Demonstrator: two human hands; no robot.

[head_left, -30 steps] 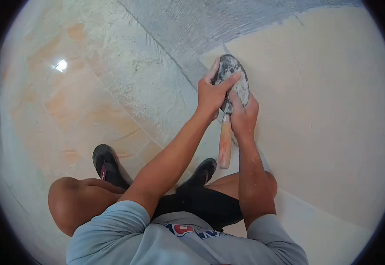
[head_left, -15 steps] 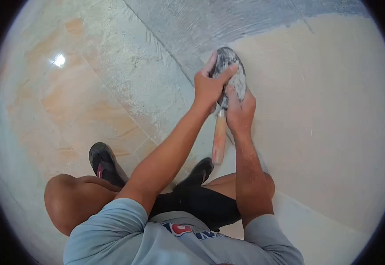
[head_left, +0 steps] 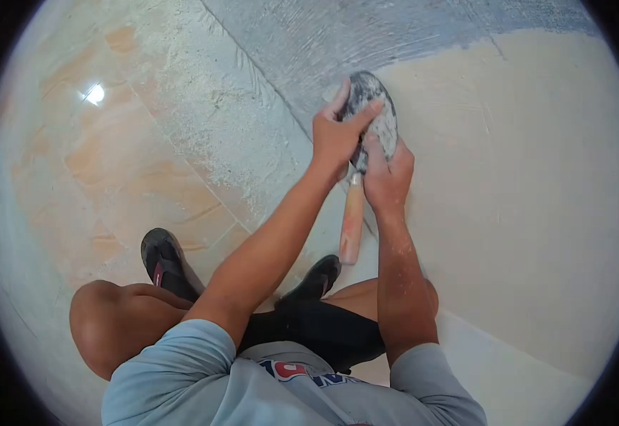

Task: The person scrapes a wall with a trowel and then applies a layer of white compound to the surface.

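Though white smears trowel [head_left: 384, 126], reddish wooden handle [head_left: 351, 224]

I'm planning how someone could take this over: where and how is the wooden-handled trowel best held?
Probably by the wooden handle, coming from the wearer's side and wrapping fingers round it. It is straight, uncovered and points back toward the body, while the left hand and right hand already hold the smeared, oval blade.
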